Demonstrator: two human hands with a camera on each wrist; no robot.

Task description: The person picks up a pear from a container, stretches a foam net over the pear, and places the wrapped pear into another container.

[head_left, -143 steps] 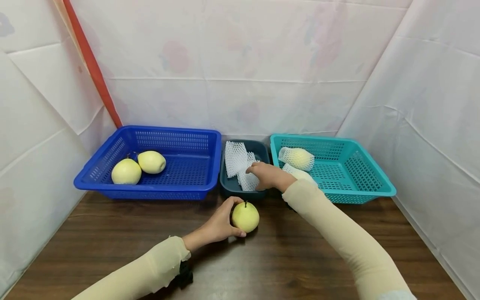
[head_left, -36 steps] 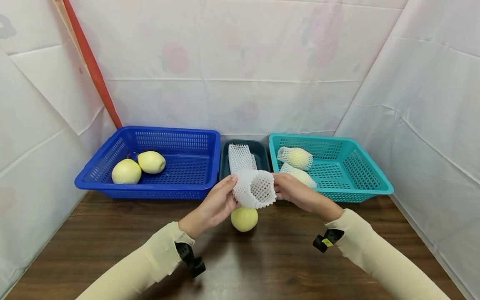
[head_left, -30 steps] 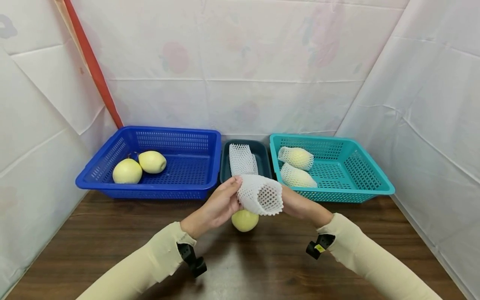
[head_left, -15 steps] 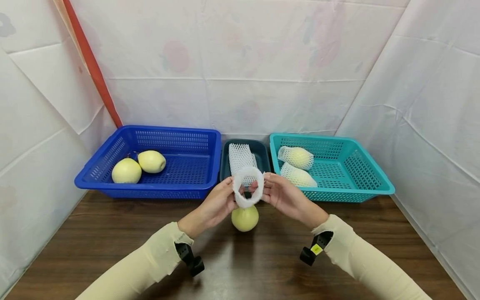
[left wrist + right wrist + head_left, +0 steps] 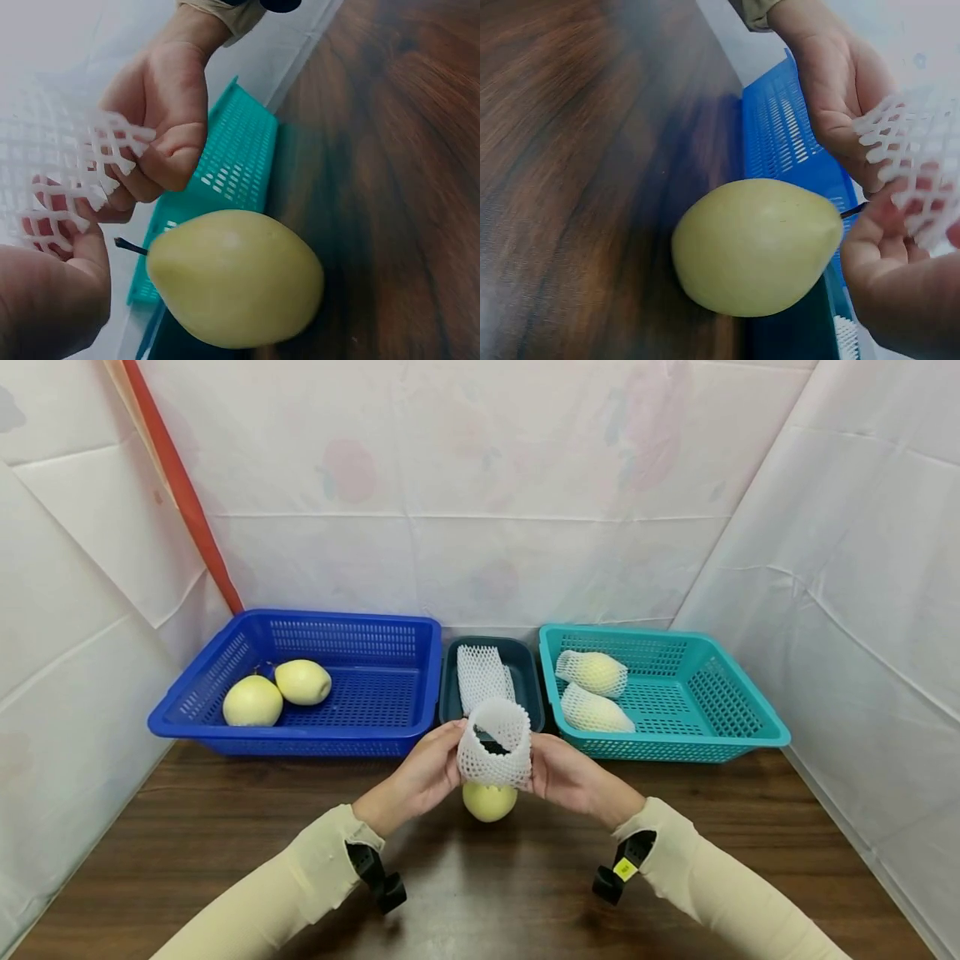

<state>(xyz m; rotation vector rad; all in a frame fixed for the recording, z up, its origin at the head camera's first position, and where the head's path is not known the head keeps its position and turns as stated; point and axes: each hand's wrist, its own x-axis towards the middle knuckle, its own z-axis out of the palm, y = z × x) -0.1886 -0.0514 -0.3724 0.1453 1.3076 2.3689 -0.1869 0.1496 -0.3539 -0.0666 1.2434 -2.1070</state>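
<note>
A white foam net sleeve is held up between both hands, its upper end spread round and facing up toward the head camera. My left hand grips its left side, and my right hand grips the right side. In the left wrist view, the fingers of the right hand curl at the sleeve's lower edge. Directly below the sleeve, a yellow-green pear stands on the table, stem up, its top hidden behind the net in the head view. The right wrist view shows a gap between the pear and the net's edge.
A blue basket at the left holds two bare pears. The small dark tray at the back middle holds more foam nets. Two netted pears lie in the teal basket at the right.
Earlier, my left hand held the pear while my right hand reached into the tray. Since then both hands have taken hold of a foam net sleeve, turned its opening upward and brought it slightly lower.
</note>
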